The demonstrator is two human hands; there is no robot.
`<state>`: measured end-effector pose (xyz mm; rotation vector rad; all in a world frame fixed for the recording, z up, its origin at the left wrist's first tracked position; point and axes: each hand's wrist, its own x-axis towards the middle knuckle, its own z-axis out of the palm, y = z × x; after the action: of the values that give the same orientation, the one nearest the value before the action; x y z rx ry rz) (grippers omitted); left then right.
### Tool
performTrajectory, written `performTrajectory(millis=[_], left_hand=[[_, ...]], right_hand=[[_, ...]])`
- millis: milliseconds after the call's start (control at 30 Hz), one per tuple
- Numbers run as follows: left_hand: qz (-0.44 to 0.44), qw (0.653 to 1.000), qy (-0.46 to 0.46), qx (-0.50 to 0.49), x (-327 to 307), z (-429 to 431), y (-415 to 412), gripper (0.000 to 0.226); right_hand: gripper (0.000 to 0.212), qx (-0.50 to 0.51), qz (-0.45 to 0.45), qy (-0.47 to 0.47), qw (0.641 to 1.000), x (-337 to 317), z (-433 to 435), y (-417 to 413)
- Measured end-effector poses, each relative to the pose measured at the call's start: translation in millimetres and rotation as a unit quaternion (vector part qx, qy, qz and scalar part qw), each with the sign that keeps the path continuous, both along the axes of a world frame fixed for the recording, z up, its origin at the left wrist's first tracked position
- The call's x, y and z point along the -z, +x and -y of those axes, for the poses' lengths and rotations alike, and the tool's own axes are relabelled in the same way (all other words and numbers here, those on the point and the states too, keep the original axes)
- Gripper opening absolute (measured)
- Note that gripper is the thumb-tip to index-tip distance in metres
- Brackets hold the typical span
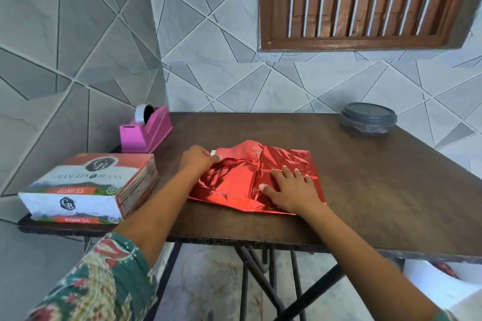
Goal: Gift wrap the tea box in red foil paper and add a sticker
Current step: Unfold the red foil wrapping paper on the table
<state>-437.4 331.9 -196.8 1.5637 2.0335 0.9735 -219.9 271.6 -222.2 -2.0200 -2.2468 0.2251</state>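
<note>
A crumpled, partly folded sheet of red foil paper (245, 177) lies in the middle of the dark wooden table (365, 177). My left hand (198, 160) pinches the sheet's upper left edge, where a bit of its white underside shows. Flat on the sheet's right part rests my right hand (289, 189), fingers spread and straight. The tea box (91, 187), white and orange with "Assam Tea" labels, lies on the table's left front corner, apart from the paper. No sticker is visible.
A pink tape dispenser (144, 131) with a roll of tape stands at the table's back left, behind the tea box. A round grey lidded container (369, 118) sits at the back right. Tiled walls close the back and left. The table's front edge runs below my forearms.
</note>
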Motion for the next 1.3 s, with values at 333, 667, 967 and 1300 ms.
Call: performTrajectory(millis=[333,667,967,1300], left_hand=[[-0.034,0.998,-0.050,-0.017,-1.5,-19.7,-3.9,0.050],[0.013,1.000,-0.027,-0.004,2.0,-18.8,10.6,0.020],[0.315,0.916,0.172,0.180,-50.3,9.7,10.1,0.029],[0.463,0.804,0.189,0.321,-97.7,46.5,-19.4,0.067]], right_hand=[[0.069,-0.011,-0.008,0.018,1.000,0.2,-1.8,3.5],[0.069,0.020,-0.020,0.073,0.997,-1.8,2.6,17.7],[0.075,0.101,-0.230,0.125,0.960,-15.1,4.6,31.5],[0.057,0.119,-0.497,0.042,0.859,-19.6,7.4,41.4]])
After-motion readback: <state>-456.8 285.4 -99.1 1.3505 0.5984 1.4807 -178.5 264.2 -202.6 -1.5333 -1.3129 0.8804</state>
